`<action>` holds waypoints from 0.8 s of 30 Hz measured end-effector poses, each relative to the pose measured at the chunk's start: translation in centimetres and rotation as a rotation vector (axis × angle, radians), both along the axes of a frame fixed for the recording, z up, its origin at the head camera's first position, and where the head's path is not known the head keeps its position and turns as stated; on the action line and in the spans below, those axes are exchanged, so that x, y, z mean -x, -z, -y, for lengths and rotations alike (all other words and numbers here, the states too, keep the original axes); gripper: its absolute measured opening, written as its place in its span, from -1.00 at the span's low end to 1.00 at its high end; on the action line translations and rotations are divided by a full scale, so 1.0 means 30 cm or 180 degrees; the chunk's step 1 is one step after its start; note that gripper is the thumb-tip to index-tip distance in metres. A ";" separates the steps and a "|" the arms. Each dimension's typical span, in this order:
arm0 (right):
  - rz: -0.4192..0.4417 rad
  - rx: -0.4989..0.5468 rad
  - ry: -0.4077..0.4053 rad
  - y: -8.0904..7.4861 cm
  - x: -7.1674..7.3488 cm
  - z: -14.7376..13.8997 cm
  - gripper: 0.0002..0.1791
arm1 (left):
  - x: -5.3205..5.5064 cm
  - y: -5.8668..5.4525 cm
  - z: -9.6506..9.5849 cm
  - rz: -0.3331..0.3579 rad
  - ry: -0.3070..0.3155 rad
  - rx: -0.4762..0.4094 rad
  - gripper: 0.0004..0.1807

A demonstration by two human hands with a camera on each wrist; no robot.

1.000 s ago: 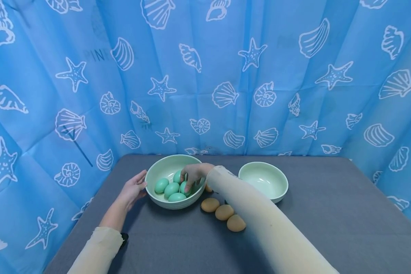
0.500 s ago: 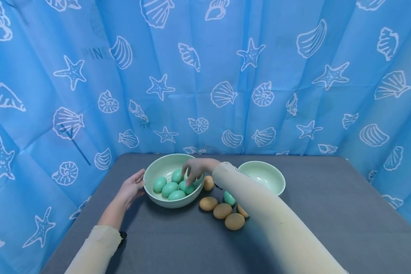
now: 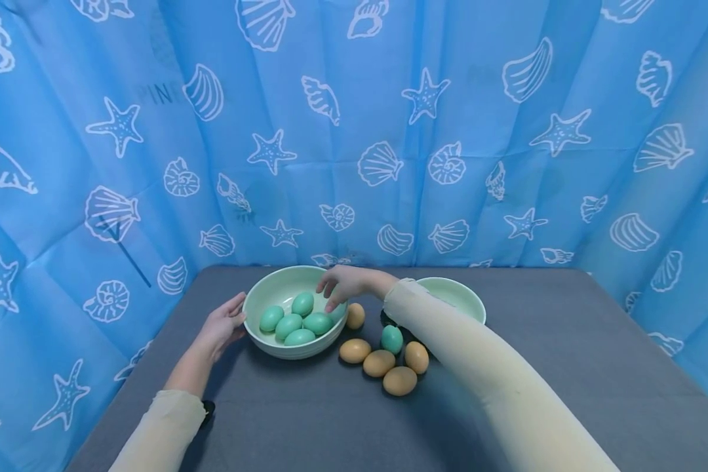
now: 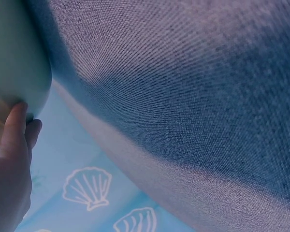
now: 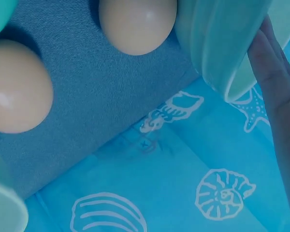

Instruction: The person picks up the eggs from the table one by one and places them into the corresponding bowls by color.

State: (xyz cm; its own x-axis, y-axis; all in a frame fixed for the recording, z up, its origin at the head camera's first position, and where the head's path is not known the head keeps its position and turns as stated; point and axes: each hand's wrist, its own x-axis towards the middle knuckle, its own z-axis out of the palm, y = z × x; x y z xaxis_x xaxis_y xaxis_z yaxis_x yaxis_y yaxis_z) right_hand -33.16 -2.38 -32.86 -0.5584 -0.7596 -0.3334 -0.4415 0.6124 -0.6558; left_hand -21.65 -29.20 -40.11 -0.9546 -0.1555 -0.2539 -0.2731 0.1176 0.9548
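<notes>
Several green eggs (image 3: 288, 326) lie in a large pale green bowl (image 3: 295, 351) at the left of the table. My left hand (image 3: 218, 332) rests against the bowl's left side, fingertips at the wall just below the rim. In the left wrist view, the thumb and a finger of this hand (image 4: 14, 159) touch the outside of the bowl (image 4: 19, 53). Over the bowl's right rim hangs my right hand (image 3: 348, 283), fingers loosely bent and nothing between them. Just under its fingertips lies one green egg (image 3: 317, 323).
Right of the bowl, several brown eggs (image 3: 379, 363) and one green egg (image 3: 392, 339) lie on the grey table (image 3: 307, 419). A second pale green bowl (image 3: 463, 300) stands behind my right forearm, partly hidden. A blue shell-print curtain (image 3: 354, 131) hangs along the back edge.
My right hand has let go of a green egg in the bowl and risen up and to the right. The left hand stays at the bowl. Table eggs hidden by my right arm now show.
</notes>
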 end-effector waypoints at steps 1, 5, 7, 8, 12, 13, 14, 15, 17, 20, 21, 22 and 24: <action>-0.0024 0.0018 -0.0019 -0.002 -0.002 -0.006 -0.47 | 0.001 0.001 0.000 0.0007 -0.0008 -0.0003 -0.36; -0.0098 0.0095 -0.0067 -0.009 -0.011 -0.028 -0.48 | 0.004 0.001 0.002 0.0007 -0.0007 -0.0010 -0.36; -0.0143 0.0135 -0.0095 -0.008 -0.013 -0.037 -0.48 | 0.003 0.000 0.002 0.0015 0.0003 0.0003 -0.36; -0.0156 0.0152 -0.0101 -0.009 -0.015 -0.041 -0.48 | 0.002 -0.002 0.002 0.0017 0.0009 0.0005 -0.36; -0.0225 0.0192 -0.0121 -0.018 -0.023 -0.063 -0.49 | 0.000 -0.005 0.003 0.0017 0.0052 0.0022 -0.36; -0.0224 0.0201 -0.0112 -0.021 -0.026 -0.069 -0.48 | 0.000 -0.006 0.004 0.0011 0.0060 0.0016 -0.36; -0.0220 0.0208 -0.0098 -0.026 -0.029 -0.076 -0.48 | 0.000 -0.006 0.004 0.0006 0.0069 0.0014 -0.36; -0.0231 0.0216 -0.0091 -0.029 -0.031 -0.082 -0.48 | -0.001 -0.006 0.005 0.0001 0.0080 0.0011 -0.36; -0.0236 0.0251 -0.0078 -0.032 -0.033 -0.094 -0.49 | -0.001 -0.005 0.004 -0.0005 0.0094 0.0005 -0.36; -0.0258 0.0294 -0.0068 -0.037 -0.036 -0.111 -0.49 | -0.001 -0.003 0.004 -0.0004 0.0101 0.0003 -0.36; -0.0272 0.0304 -0.0069 -0.039 -0.037 -0.117 -0.49 | -0.001 -0.003 0.004 -0.0001 0.0100 0.0001 -0.36; -0.0276 0.0313 -0.0068 -0.040 -0.038 -0.123 -0.49 | -0.001 -0.003 0.004 0.0003 0.0097 -0.0004 -0.36; -0.0300 0.0325 -0.0066 -0.045 -0.042 -0.137 -0.48 | -0.002 -0.004 0.003 0.0000 0.0102 -0.0010 -0.36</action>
State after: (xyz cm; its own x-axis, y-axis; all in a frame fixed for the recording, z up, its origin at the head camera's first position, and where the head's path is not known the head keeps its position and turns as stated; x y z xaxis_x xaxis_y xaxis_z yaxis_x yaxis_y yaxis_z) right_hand -31.90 1.71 -31.51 -0.5676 -0.7985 -0.2005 -0.5160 0.5348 -0.6691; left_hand -21.60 -29.30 -40.00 -0.9591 -0.1242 -0.2542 -0.2691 0.1234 0.9552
